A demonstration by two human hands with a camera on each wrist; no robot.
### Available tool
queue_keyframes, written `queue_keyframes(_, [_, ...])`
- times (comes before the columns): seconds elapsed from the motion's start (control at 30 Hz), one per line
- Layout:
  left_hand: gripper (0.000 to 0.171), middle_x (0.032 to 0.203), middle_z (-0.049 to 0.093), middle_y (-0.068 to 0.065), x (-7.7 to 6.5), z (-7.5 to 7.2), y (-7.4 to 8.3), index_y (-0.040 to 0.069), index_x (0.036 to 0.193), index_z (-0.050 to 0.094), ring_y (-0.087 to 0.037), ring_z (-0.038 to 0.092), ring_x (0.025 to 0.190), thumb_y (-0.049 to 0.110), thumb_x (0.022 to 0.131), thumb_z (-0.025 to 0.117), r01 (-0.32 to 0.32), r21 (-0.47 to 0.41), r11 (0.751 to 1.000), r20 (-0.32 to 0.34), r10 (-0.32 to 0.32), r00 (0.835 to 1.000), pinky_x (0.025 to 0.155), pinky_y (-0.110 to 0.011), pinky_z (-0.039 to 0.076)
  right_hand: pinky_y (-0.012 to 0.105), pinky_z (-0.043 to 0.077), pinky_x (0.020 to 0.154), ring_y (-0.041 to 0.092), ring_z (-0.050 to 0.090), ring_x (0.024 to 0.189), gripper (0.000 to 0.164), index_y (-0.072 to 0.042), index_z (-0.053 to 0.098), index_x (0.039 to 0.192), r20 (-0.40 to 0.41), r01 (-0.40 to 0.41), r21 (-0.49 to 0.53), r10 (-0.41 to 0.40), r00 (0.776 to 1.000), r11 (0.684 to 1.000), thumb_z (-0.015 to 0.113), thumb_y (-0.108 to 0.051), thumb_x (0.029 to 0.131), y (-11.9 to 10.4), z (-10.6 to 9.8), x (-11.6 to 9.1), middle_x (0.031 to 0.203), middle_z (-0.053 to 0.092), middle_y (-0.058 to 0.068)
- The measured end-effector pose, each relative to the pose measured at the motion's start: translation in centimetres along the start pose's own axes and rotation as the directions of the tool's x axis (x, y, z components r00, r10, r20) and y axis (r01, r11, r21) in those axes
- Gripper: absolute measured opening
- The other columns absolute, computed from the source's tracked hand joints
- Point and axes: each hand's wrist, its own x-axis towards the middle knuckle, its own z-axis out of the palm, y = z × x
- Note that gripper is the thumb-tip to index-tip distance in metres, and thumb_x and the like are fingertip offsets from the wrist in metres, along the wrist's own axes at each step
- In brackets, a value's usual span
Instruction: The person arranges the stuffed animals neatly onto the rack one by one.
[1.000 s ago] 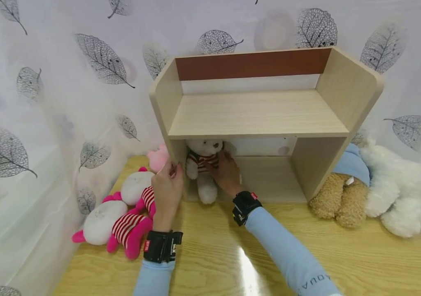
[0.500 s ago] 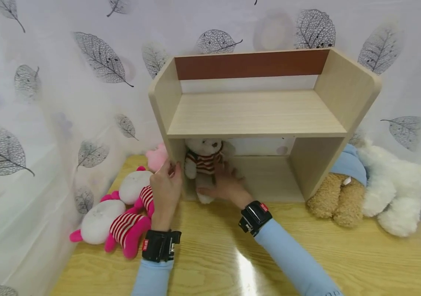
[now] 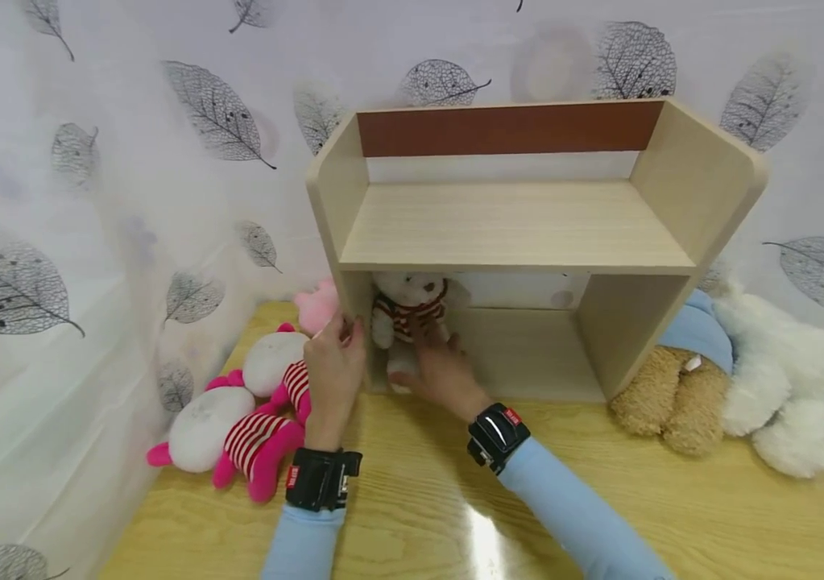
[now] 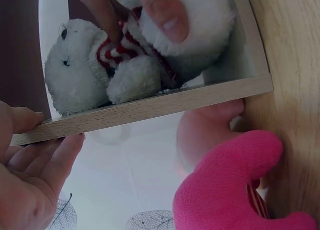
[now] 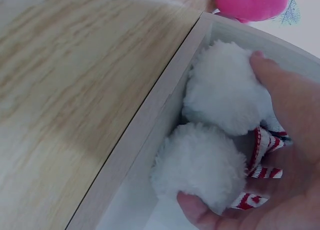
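A white teddy bear (image 3: 406, 288) in a red-and-white striped shirt sits in the lower left corner of a pale wooden shelf unit (image 3: 513, 229). My right hand (image 3: 444, 374) holds the bear from the front. Its thumb lies along one fluffy leg (image 5: 225, 90) and a fingertip is at the other leg, while other fingers reach the shirt. My left hand (image 3: 332, 374) pinches the front edge of the left side panel (image 4: 150, 108), thumb on one face and fingers on the other. The bear's head is partly hidden under the upper board.
Left of the shelf lie two pink-and-white plush toys (image 3: 201, 431) in striped clothes, with a light pink plush (image 3: 316, 306) behind. On the right a brown plush with blue cloth (image 3: 672, 387) leans by a white fluffy plush (image 3: 792, 379). A leaf-patterned curtain (image 3: 129, 201) hangs behind.
My right hand slid down from the bear's side to its legs, then its fingers moved back up onto the striped shirt. The left hand stayed on the panel.
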Motion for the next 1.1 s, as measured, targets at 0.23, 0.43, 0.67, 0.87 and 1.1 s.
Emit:
queue_keyframes(0.23, [0.013,0.086,0.073,-0.017,0.0,0.1,-0.1,0.002,0.09,0.066,-0.027,0.072,0.077,0.015,0.088,0.065,-0.014,0.007,1.0,0.008,0.014,1.0,0.064,-0.039,0.058,0.061,0.048,0.083,0.054,0.04,0.122,0.1,-0.024,0.014,0.153,0.014,-0.049,0.016,0.048,0.999,0.999,0.064,-0.065,0.076,-0.1,0.3,1.2,0.157,0.02,0.011])
queue_keyframes(0.43, [0.013,0.086,0.073,-0.017,0.1,0.0,0.0,0.003,0.092,0.067,-0.027,0.072,0.077,0.015,0.088,0.065,-0.009,0.015,1.0,0.01,0.009,1.0,0.064,-0.038,0.058,0.062,0.043,0.09,0.05,0.038,0.126,0.098,-0.03,0.016,0.152,0.024,-0.064,0.026,0.063,0.998,0.998,0.063,-0.068,0.075,0.4,0.6,2.1,0.156,0.024,0.008])
queue_keyframes(0.67, [0.013,0.085,0.073,-0.018,0.1,-0.1,0.0,0.003,0.09,0.066,-0.027,0.072,0.075,0.015,0.087,0.065,-0.002,0.03,1.0,0.012,0.002,1.0,0.063,-0.038,0.058,0.059,0.044,0.087,0.046,0.041,0.122,0.095,-0.032,0.02,0.15,0.022,-0.033,0.061,0.032,0.999,0.998,0.062,-0.07,0.073,1.0,0.8,2.7,0.155,0.027,0.003])
queue_keyframes(0.87, [0.012,0.085,0.073,-0.018,0.1,-0.1,0.0,0.003,0.089,0.067,-0.027,0.072,0.075,0.015,0.088,0.065,0.0,0.04,0.999,0.017,-0.001,1.0,0.063,-0.038,0.058,0.059,0.038,0.1,0.044,0.035,0.132,0.096,-0.027,0.014,0.152,0.091,-0.008,0.109,-0.002,0.996,0.994,0.063,-0.064,0.078,1.1,-0.5,1.9,0.158,0.02,0.008])
queue_keyframes(1.1, [0.013,0.081,0.073,-0.016,0.0,0.0,-0.1,0.003,0.087,0.066,-0.026,0.072,0.074,0.016,0.088,0.065,-0.007,0.056,0.998,0.004,0.006,1.0,0.062,-0.038,0.058,0.056,0.041,0.101,0.041,0.043,0.13,0.077,-0.011,0.032,0.147,0.037,0.151,0.101,-0.155,0.987,0.983,0.064,-0.046,0.086,2.3,-3.0,-1.2,0.149,0.036,0.019])
